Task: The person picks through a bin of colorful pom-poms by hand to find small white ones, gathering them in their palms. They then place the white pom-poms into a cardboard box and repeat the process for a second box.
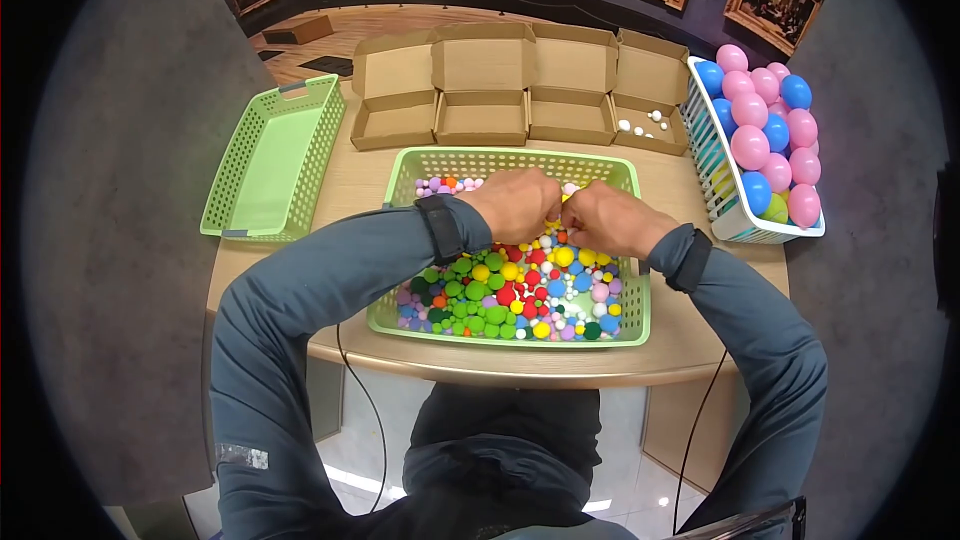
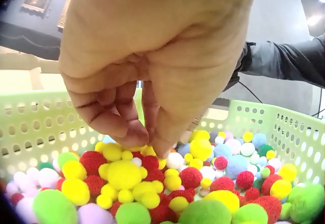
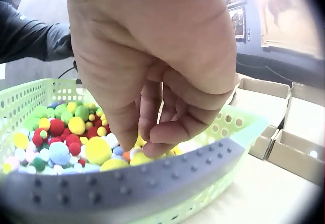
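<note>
The left hand [image 1: 512,205] and right hand [image 1: 610,220] are bunched over yellow pom-poms [image 2: 124,174] inside the green perforated basket [image 1: 643,305]; whether either grips one cannot be confirmed. The pom-poms should prove light, soft and squashable, best pinched gently across the middle.

The head view looks down from well above the fingers [image 1: 587,224]; both wrist views, close behind them, face inward, sharing the perforated light-green plastic basket [image 1: 644,320] beneath.
</note>
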Demonstrator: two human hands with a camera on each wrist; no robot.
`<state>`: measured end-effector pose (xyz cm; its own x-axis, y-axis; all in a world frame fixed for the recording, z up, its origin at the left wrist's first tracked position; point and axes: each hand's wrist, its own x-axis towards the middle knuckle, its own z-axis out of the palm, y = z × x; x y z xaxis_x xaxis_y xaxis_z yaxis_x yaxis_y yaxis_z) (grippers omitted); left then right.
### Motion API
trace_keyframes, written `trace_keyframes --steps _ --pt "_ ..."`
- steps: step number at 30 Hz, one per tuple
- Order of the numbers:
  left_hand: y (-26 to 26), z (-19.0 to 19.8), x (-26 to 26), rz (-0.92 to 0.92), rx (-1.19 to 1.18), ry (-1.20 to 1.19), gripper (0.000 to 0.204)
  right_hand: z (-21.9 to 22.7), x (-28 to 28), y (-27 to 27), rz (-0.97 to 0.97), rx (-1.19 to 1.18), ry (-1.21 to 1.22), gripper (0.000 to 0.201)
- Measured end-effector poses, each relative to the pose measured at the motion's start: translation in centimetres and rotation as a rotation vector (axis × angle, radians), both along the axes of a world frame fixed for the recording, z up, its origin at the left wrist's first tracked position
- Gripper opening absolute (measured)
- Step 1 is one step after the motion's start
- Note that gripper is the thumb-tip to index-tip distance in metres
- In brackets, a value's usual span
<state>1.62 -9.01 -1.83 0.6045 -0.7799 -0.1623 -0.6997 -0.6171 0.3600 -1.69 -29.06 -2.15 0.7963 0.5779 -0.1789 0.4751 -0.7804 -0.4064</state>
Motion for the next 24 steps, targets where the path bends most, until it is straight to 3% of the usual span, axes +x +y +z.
trace_keyframes --steps 5,9,12,15,20,22,24 --pt "0.8 -1.2 0.9 0.031 -0.042 -0.029 0.026 -0.6 -1.0 1.0 0.083 -0.186 0.039 0.015" --pt "0.9 -1.3 1.1 0.04 -0.002 -0.003 0.027 -1.2 -0.9 0.0 0.064 -0.14 -0.046 0.014" --pt "1.0 -1.5 1.3 0.038 -0.015 0.019 0.025 -0.2 0.2 -1.4 0.048 0.094 -0.233 0.013" --pt "0.8 -1.2 1.5 0.042 0.026 0.043 0.02 2.0 0.7 -1.3 -0.053 0.042 -0.088 0.014" --pt "0.4 -0.6 1.3 0.052 0.07 -0.007 0.021 0.2 1.6 -0.6 -0.071 0.039 -0.037 0.016" --pt "0.5 -0.4 1.7 0.043 0.067 0.012 0.02 -1.1 2.0 -0.2 0.049 0.055 -0.103 0.024" --pt "0.7 -0.3 2.0 0.031 0.065 0.032 0.019 -1.9 1.5 0.2 0.024 0.006 -0.091 0.025"
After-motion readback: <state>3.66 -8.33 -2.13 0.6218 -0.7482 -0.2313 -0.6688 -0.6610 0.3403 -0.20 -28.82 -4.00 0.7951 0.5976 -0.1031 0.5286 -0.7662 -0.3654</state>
